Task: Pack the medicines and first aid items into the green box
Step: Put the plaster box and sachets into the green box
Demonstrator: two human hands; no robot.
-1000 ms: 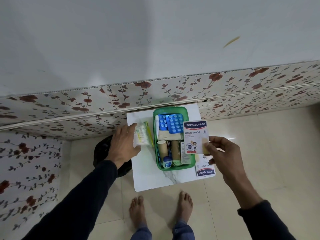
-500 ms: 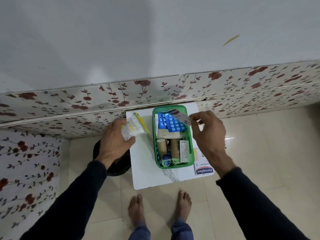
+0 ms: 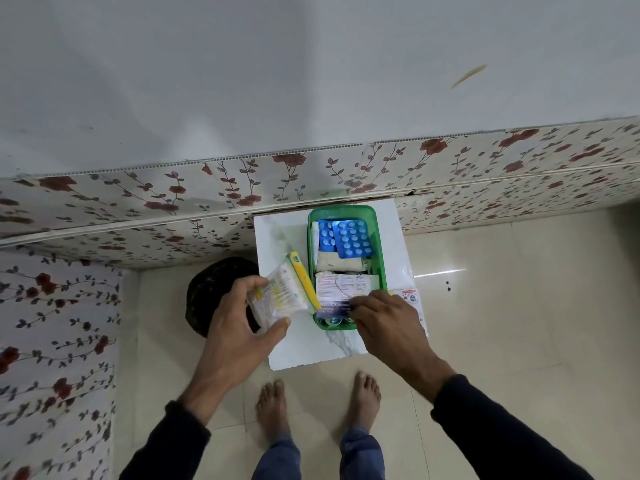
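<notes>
Packing looks far along: the green box (image 3: 346,216) sits on the white marble worktop (image 3: 277,233), pushed up toward the flowered wall panel, with its long axis running from the wall toward the person. Inside it, at the wall end, lie the blue blister strips (image 3: 351,239); below them a pale cloth-like pad (image 3: 337,263); and across the near end a flat plaster packet (image 3: 341,287), printed side up.

The right hand (image 3: 389,322) rests at the near end of the green box, fingertips pinched on the lower edge of the plaster packet, apparently pressing or seating it on the contents. Another flat printed packet (image 3: 412,299) lies on the worktop just beside the box's right wall, mostly hidden under that hand.

The left hand (image 3: 239,315) hovers beside the box's left wall, near its near-left corner, closed around a clear pouch (image 3: 277,297) with a yellow strip along one edge. That strip points slantwise toward the box's wall end, close to but not quite in line with the box's length.

What the coming move turns on: the pouch lies just left of the box, and the left hand already holds it, so that hand is the nearer one. Judging from this, the pouch needs a short carry rightward over the left wall. The near end is occupied by the right hand and the packet, so it may have to land on top once that hand clears.
</notes>
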